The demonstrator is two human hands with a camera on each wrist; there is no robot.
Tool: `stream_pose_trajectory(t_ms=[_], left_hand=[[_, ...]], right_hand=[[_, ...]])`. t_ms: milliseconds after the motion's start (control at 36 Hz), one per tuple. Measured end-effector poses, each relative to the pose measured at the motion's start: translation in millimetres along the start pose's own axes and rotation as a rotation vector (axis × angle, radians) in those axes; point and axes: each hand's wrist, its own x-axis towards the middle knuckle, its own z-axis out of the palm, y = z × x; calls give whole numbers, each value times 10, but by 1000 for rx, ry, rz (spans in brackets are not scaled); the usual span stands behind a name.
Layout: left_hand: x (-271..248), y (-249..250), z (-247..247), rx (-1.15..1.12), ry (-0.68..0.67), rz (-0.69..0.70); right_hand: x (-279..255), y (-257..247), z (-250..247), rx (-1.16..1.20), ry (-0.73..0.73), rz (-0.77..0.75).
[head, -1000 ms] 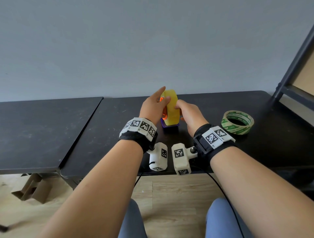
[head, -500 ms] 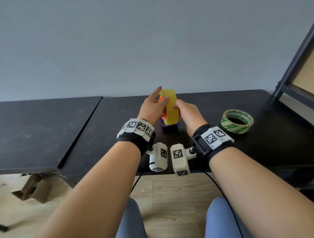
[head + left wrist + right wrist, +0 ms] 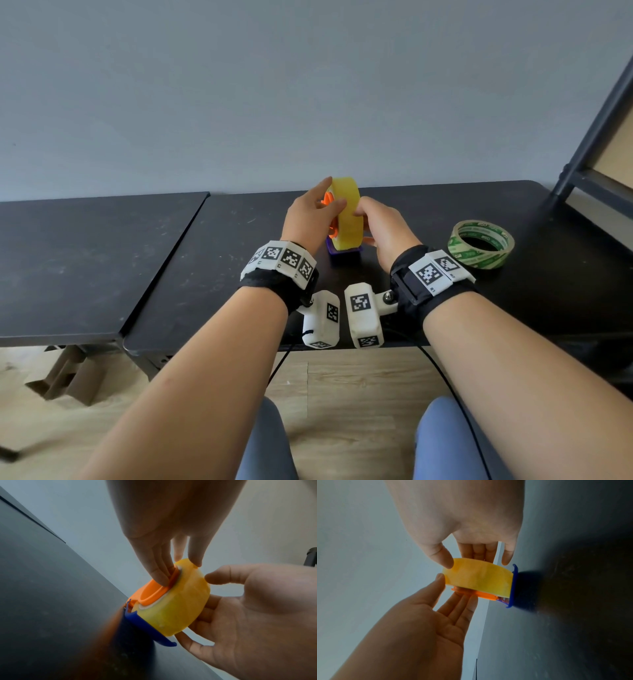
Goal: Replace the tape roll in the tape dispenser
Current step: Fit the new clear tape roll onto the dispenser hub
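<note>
Head view: black bench (image 3: 411, 205) against a plain grey wall (image 3: 308, 85), a second black bench (image 3: 85, 257) butted to its left, wood floor (image 3: 342, 383) below, dark shelf frame (image 3: 596, 137) at right. Yellow tape roll (image 3: 346, 212) upright on edge at bench centre, seated on a blue and orange tape dispenser (image 3: 344, 251). Green tape roll (image 3: 481, 244) flat on the bench, well apart to the right. Left hand (image 3: 308, 219) and right hand (image 3: 383, 229) flanking the yellow roll.

Left wrist view: left fingers (image 3: 159, 573) straight, pressed on the orange hub (image 3: 150, 592); thumb on the roll's rim. Right hand cupped round the far side, fingers curled under.

Right wrist view: right thumb (image 3: 443, 555) and fingers clamped across the roll's width; blue base (image 3: 512, 586) touching the bench.
</note>
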Motion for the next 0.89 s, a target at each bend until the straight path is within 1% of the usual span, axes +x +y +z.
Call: stream_pose_trajectory(t_ms=[139, 278, 500, 611, 750, 889], left_hand=[[38, 3, 11, -1, 33, 0], [92, -2, 18, -41, 76, -31], [99, 27, 8, 4, 79, -10], [74, 20, 2, 13, 60, -4], [20, 21, -16, -110, 14, -64], [-12, -11, -28, -154, -3, -95]], right_hand=[[-12, -17, -7, -26, 4, 5], [-10, -22, 8, -51, 21, 6], [6, 0, 4, -56, 23, -2], [1, 9, 7, -64, 14, 2], [25, 13, 4, -43, 21, 4], [7, 34, -2, -33, 9, -25]])
